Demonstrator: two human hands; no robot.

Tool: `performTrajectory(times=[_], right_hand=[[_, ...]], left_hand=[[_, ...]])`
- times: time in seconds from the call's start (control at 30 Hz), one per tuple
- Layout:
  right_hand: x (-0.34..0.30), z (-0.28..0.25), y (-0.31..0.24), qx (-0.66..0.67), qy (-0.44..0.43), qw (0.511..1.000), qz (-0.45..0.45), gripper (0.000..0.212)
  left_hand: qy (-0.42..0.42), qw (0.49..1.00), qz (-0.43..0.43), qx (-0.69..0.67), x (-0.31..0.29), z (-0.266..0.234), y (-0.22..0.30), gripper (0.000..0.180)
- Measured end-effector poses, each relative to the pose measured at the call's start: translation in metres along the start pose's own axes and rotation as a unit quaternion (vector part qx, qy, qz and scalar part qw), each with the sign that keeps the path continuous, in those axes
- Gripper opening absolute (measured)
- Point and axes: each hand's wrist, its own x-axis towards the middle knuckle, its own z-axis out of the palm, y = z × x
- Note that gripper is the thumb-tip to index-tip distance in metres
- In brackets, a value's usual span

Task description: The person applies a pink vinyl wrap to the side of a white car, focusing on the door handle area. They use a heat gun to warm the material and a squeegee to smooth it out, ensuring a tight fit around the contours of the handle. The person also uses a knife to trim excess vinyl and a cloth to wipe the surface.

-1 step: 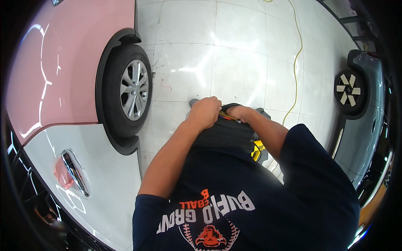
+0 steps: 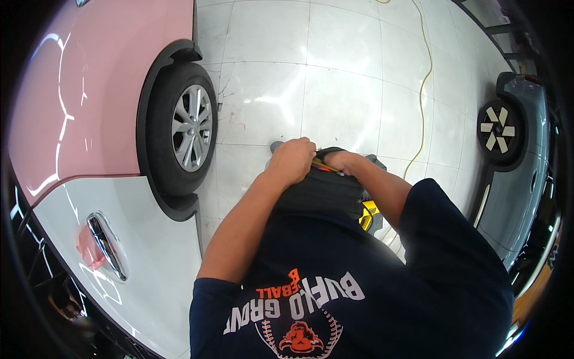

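Note:
A dark waist pouch [image 2: 326, 197] hangs in front of my body, with several slim tools [image 2: 323, 165], yellowish and orange, poking out at its opening. My left hand [image 2: 293, 160] is at the pouch's left upper edge, fingers closed and bent together; what they pinch, if anything, is hidden. Beside it, my right hand [image 2: 338, 160] reaches into the pouch's opening, so its fingers are out of sight. A small whitish tip shows just below that hand. Lower on the pouch's right side sits a yellow-and-black tool [image 2: 368, 215].
To my left stands a car with a pink film-like panel [image 2: 113, 90], a white door [image 2: 143, 239], a chrome handle [image 2: 106, 246] and a wheel [image 2: 192, 128]. A yellow hose [image 2: 426, 84] crosses the tiled floor [image 2: 269, 36]. Another grey-blue car [image 2: 514, 191] stands at far right.

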Motion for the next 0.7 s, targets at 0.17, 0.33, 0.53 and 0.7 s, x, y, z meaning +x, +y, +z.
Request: performTrajectory(times=[0.17,0.33,0.53,0.7], right_hand=[[-0.019,-0.002,-0.005,-0.123,0.038,0.991,-0.028,0.041],[-0.036,-0.01,-0.01,-0.314,0.035,0.932,-0.18,0.041],[-0.083,0.003,-0.004,-0.375,0.203,0.868,-0.255,0.029],[-0.098,0.006,0.013,-0.34,0.304,0.826,-0.332,0.021]], left_hand=[[-0.002,0.999,-0.031,-0.02,-0.005,-0.012,-0.003,0.018],[0.001,0.999,-0.042,-0.022,-0.011,-0.021,-0.005,0.019],[0.011,0.998,-0.052,-0.025,-0.016,-0.022,-0.005,0.02],[0.021,0.998,-0.053,-0.02,-0.019,-0.018,-0.016,0.021]])
